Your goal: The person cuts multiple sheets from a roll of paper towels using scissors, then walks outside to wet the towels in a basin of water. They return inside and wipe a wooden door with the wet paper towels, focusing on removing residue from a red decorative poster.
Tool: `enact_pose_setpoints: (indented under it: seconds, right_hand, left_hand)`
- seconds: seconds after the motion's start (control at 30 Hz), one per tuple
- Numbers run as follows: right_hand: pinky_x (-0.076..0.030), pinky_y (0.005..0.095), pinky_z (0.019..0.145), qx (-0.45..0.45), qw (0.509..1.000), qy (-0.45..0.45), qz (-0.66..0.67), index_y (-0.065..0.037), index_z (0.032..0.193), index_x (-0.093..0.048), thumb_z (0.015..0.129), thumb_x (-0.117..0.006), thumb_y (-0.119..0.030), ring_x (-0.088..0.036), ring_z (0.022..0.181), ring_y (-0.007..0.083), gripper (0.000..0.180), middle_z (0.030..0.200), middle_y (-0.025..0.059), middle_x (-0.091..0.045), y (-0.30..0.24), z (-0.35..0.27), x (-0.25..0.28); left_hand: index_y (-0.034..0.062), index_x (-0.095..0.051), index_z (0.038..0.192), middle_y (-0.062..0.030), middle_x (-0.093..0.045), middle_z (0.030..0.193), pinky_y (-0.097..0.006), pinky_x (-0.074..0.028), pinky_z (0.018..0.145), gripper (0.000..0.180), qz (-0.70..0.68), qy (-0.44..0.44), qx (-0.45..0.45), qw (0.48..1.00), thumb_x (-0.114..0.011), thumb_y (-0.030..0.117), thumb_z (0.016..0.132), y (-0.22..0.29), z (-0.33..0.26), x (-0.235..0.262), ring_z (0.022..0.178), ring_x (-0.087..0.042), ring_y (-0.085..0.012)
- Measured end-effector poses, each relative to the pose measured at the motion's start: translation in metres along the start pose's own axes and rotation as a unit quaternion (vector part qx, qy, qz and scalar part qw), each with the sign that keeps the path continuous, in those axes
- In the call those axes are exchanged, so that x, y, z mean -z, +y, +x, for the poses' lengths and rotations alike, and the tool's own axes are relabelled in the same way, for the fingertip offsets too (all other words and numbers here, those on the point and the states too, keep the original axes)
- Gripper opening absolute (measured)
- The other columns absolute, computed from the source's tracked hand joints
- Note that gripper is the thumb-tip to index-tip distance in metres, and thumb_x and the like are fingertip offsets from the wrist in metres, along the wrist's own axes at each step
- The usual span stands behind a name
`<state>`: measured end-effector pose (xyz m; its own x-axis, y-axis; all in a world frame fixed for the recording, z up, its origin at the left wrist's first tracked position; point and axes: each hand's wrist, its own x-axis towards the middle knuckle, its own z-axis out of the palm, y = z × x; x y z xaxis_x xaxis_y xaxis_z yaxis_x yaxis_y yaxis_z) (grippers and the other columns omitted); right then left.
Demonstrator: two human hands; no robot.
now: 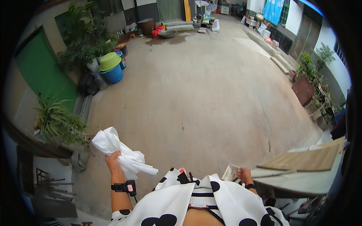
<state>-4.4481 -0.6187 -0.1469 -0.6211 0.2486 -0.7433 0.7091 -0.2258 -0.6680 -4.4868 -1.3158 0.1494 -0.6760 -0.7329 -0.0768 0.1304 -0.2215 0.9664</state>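
"Where's our crumpled, flimsy white sheet (128,158)?"
"Gripped in our left hand (112,160), above the beige concrete floor (196,94)."
"And our right hand (245,175)?"
"Curled beside a pale, flat-topped table (298,181); whether grasping anything, we can't tell."

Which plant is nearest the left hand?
The drooping plant left of the white cloth in the left hand; others stand farther off, by the blue bucket or right wall.
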Motion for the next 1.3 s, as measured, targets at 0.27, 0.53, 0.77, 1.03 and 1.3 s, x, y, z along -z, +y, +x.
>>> enact_pose_setpoints:
  seconds: [0.27,0.53,0.77,1.03,1.3]
  right_hand:
    - [-0.050,0.0393,0.047,0.056,0.881,-0.035,-0.468,-0.003,0.092,-0.065,0.086,-0.060,-0.019,-0.065,0.057,0.0250,0.018,0.068,0.0128,-0.065,-0.068,0.125,-0.070]
    - [-0.049,0.0384,0.044,0.148,0.782,-0.102,-0.597,-0.002,0.088,-0.064,0.085,-0.061,-0.018,-0.065,0.055,0.0237,0.016,0.067,0.0122,-0.065,-0.361,0.388,-0.214]
    - [-0.044,0.0332,0.043,0.136,0.917,-0.082,-0.367,-0.005,0.087,-0.060,0.081,-0.060,-0.014,-0.060,0.051,0.0197,0.011,0.067,0.0080,-0.063,-0.768,0.622,-0.559]
    - [-0.050,0.0303,0.057,0.174,0.938,-0.242,-0.176,-0.008,0.097,-0.061,0.082,-0.056,-0.019,-0.065,0.067,0.0180,0.019,0.082,0.0080,-0.067,-0.979,0.725,-0.751]
    - [-0.053,0.0396,0.063,0.081,0.775,-0.082,-0.622,-0.015,0.099,-0.068,0.086,-0.058,-0.026,-0.068,0.074,0.0221,0.020,0.089,0.0072,-0.071,-0.989,0.957,-0.681]
  left_hand:
    - [-0.0020,-0.060,0.110,-0.0064,-0.066,0.096,-0.031,-0.051,0.079,0.048,-0.056,-0.179,0.029,0.982,-0.066,-0.003,0.063,-0.060,0.203,-0.316,0.084,-0.062,-0.0186]
    - [-0.0046,-0.057,0.114,-0.0106,-0.066,0.100,-0.034,-0.051,0.081,0.050,-0.040,-0.082,0.031,0.995,-0.064,-0.004,0.065,-0.091,0.413,-0.470,0.088,-0.064,-0.0231]
    - [-0.0063,-0.055,0.116,-0.0130,-0.065,0.102,-0.035,-0.051,0.083,0.052,-0.014,0.072,-0.004,0.997,-0.062,-0.006,0.064,-0.117,0.593,-0.540,0.089,-0.064,-0.0253]
    - [-0.0050,-0.058,0.112,-0.0118,-0.065,0.101,-0.036,-0.052,0.081,0.048,-0.104,0.087,0.030,0.990,-0.064,-0.003,0.064,-0.169,0.866,-0.742,0.089,-0.064,-0.0258]
    - [-0.0037,-0.057,0.111,-0.0097,-0.065,0.100,-0.035,-0.052,0.081,0.046,-0.078,-0.167,0.041,0.982,-0.068,-0.003,0.066,-0.178,1.111,-1.060,0.089,-0.064,-0.0225]
